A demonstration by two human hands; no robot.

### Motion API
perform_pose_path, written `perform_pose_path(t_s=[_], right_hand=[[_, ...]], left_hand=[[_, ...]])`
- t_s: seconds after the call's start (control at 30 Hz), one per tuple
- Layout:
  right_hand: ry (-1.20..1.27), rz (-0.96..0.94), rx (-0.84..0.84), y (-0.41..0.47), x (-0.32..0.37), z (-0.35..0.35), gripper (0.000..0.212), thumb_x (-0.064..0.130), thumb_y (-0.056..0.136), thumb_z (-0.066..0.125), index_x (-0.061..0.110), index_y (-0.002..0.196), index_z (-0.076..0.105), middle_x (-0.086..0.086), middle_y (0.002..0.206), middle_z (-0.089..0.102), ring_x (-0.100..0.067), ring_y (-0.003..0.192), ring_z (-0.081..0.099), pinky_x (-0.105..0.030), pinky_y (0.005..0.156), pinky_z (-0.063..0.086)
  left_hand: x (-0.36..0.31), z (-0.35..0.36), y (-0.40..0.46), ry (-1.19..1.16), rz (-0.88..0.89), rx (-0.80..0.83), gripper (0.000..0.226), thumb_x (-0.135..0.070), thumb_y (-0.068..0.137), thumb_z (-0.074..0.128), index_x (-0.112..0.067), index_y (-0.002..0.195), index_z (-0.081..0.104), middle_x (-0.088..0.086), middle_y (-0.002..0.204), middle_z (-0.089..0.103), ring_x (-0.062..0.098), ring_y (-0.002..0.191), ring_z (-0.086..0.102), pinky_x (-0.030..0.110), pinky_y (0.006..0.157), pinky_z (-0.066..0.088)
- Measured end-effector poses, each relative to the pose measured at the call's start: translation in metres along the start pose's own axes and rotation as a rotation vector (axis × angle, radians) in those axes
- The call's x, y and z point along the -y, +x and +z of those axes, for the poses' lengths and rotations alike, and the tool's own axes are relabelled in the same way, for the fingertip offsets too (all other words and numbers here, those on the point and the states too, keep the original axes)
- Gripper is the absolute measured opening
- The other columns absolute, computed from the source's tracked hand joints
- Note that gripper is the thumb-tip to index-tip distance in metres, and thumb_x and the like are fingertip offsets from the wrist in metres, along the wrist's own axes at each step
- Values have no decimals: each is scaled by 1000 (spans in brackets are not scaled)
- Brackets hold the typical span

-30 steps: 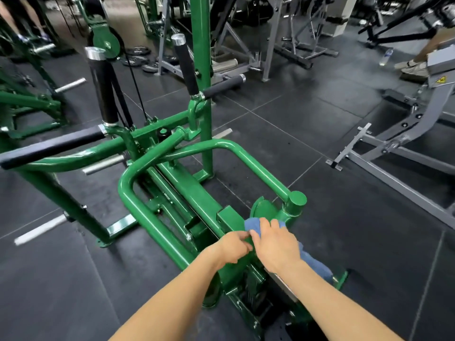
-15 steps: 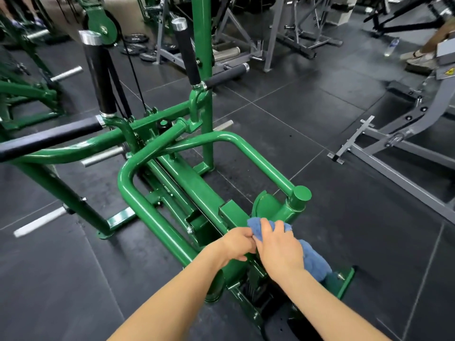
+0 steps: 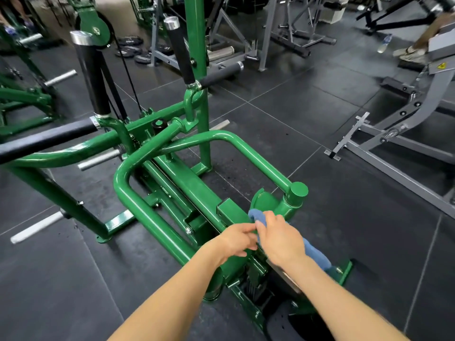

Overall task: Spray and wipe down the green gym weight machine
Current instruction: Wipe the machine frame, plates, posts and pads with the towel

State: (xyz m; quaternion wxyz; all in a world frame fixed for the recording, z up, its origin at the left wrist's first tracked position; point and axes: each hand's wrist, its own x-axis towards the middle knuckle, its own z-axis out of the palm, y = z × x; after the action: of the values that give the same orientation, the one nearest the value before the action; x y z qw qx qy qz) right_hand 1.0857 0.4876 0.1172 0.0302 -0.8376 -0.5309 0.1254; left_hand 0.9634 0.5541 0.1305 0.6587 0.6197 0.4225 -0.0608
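Observation:
The green weight machine (image 3: 172,178) fills the middle of the view, with a curved tube frame, black padded handles and chrome pegs. A blue cloth (image 3: 316,254) lies folded over the frame's near end, below the round green post cap (image 3: 298,190). My right hand (image 3: 280,238) lies on top of the cloth and grips it against the frame. Just to its left, my left hand (image 3: 236,239) pinches the cloth's edge with curled fingers. No spray bottle is in view.
A grey machine frame (image 3: 384,158) stands on the right, with a person's feet (image 3: 410,54) and a water bottle (image 3: 384,44) beyond it. Loose weight plates (image 3: 134,49) lie at the back. More green equipment (image 3: 22,97) stands at the far left. Dark rubber tiles cover the floor.
Both hands stay together on the blue cloth, which has shifted slightly along the frame's end. The view has tilted down a little.

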Motion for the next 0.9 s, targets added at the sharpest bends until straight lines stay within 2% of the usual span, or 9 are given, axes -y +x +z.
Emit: perform_pose_path(t_s=[0.1,0.23,0.3,0.4,0.47,0.53,0.63,0.7,0.9], right_hand=[[365,59,180,27,-23,-15,44,45,102,31,14,132,41,-11,129,55,-31,113,55,-38,91,42],[470,201,-77,54,-51,-24,48,38,93,58,8,126,42,-15,124,55,-34,107,56,-38,83,42],[363,153,-85,62,-59,-18,45,37,90,64,11,123,48,-11,122,55,-32,105,56,-38,82,44],[160,86,2,66,-63,9,44,39,93,59,13,129,53,-6,132,47,-29,107,56,-38,85,47],[144,98,7,66,-63,21,47,39,96,54,13,135,51,-4,139,43,-28,112,54,-37,87,47],[160,45,38,69,-65,28,47,39,97,52,16,139,49,-2,143,43,-28,120,50,-37,93,45],[265,-166,264,61,-62,27,40,29,95,54,23,135,54,5,123,53,-21,115,46,-32,95,40],[359,-227,368,57,-66,17,40,23,94,58,24,134,56,9,131,54,-16,121,47,-32,102,39],[129,38,90,85,-75,12,37,29,94,56,30,131,56,-4,128,61,-28,117,52,-36,93,45]], left_hand=[[1,3,1,59,9,-10,46,-9,96,47,-27,138,48,-5,119,63,11,105,58,27,87,47],[-6,7,10,107,76,-170,53,-40,96,54,-20,144,44,-2,143,49,19,126,51,36,107,41],[-12,13,17,151,101,-185,55,-45,96,52,-18,143,45,-4,146,46,16,129,47,33,110,37],[-13,23,22,279,104,-163,33,-39,98,49,-16,120,59,3,118,62,19,105,56,25,88,41],[-7,25,24,244,93,-160,23,-41,98,50,-18,96,53,2,89,54,17,79,47,26,68,35],[-3,22,28,218,89,-155,30,-42,97,51,-17,81,46,2,73,46,16,66,39,27,59,30],[-1,19,29,195,88,-163,42,-40,95,55,-18,63,38,-4,58,33,13,53,30,27,55,26],[0,21,27,179,92,-174,46,-40,95,55,-20,59,35,-7,53,30,10,47,27,25,51,24],[2,24,27,217,133,-233,37,-38,96,54,-16,68,45,-8,53,32,8,47,28,23,50,25]])
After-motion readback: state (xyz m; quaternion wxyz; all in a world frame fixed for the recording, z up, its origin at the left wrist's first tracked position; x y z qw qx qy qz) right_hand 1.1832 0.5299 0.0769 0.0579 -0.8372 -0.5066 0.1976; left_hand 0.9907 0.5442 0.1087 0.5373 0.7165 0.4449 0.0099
